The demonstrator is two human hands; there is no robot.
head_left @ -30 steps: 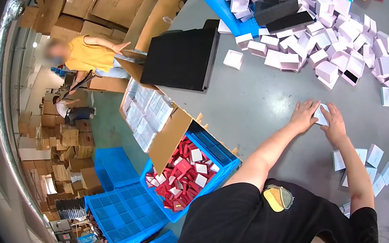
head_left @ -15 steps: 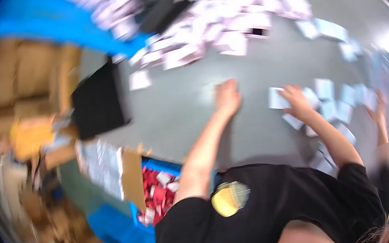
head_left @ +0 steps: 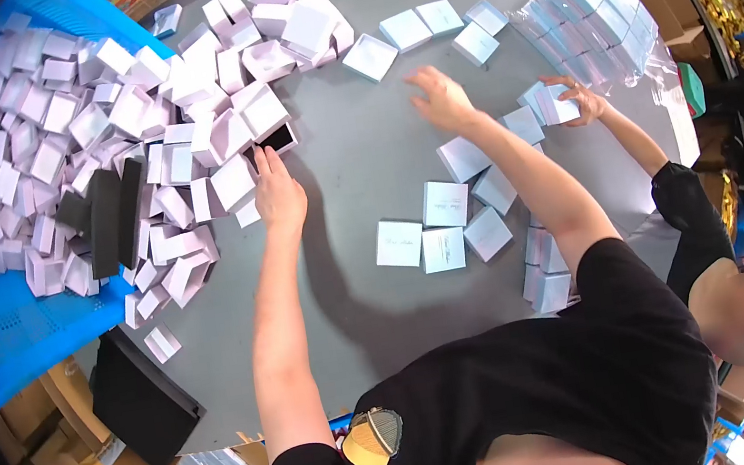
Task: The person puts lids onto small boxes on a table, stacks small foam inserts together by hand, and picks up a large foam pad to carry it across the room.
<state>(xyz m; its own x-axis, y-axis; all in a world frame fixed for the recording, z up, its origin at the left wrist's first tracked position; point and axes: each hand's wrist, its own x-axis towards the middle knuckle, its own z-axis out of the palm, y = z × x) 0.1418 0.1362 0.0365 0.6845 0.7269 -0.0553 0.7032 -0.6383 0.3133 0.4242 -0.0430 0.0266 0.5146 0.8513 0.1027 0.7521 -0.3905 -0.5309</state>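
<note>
grey table (head_left: pixel 354 303): the working surface, bearing all boxes noted below. blue crate (head_left: pixel 30 327): at the left, with a pile of white boxes (head_left: pixel 60 111) running from inside it onto the table. dark slabs (head_left: pixel 105 224) lie among them. printed boxes (head_left: pixel 398 243) lie apart from the pile, toward the right. one open box (head_left: pixel 280 138), dark inside, lies at the pile's right edge, at the fingertips of the left hand (head_left: pixel 280 196).

handling, as judged: light, stiff card, smooth enough to slide; thin walls and corners would likely dent under a hard squeeze. best hold: two opposite outer walls, thumb against fingers.

left arm reaches out long, palm down, fingers straight and close together; the thumb is hidden, so whether they grip the box cannot be told. right hand (head_left: pixel 443 99): forearm slants inward over the printed boxes, fingers bent and loosely parted, nothing seen in them. a co-worker's hand (head_left: pixel 581 101), farther right, is at another box (head_left: pixel 553 105).
</note>
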